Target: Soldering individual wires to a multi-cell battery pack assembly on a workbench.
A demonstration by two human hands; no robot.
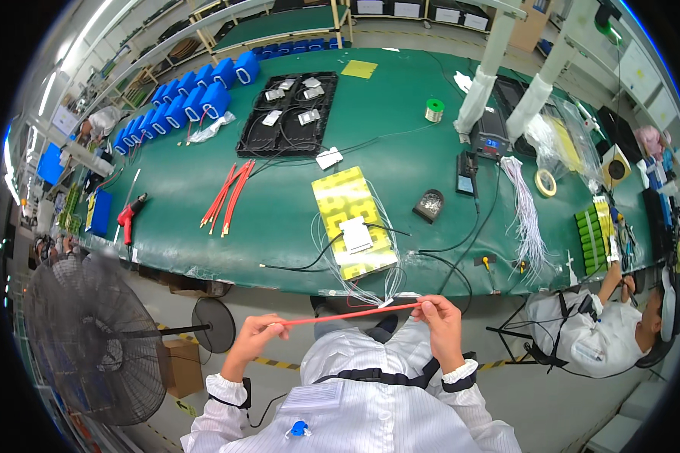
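Observation:
A long red wire (347, 314) is stretched nearly level in front of my lap, just off the near table edge. My left hand (255, 337) pinches one end of it, and my right hand (443, 323) pinches the other, slightly higher. Just beyond, on the green table (279, 219), lies a yellow patterned battery pack (332, 198) with a white square part (356, 235) on top. Black cables reach out from that part, and thin white wires loop around the pack down to the table edge. Several similar red wires (228, 198) lie loose farther left.
Blue battery packs (175, 111) stand in rows at the back left, beside a black tray (289, 113). A red heat gun (131, 218) lies left; a soldering station (491, 136) and white wire bundle (521, 211) sit right. A fan (98, 340) stands left; a co-worker (597, 325) sits right.

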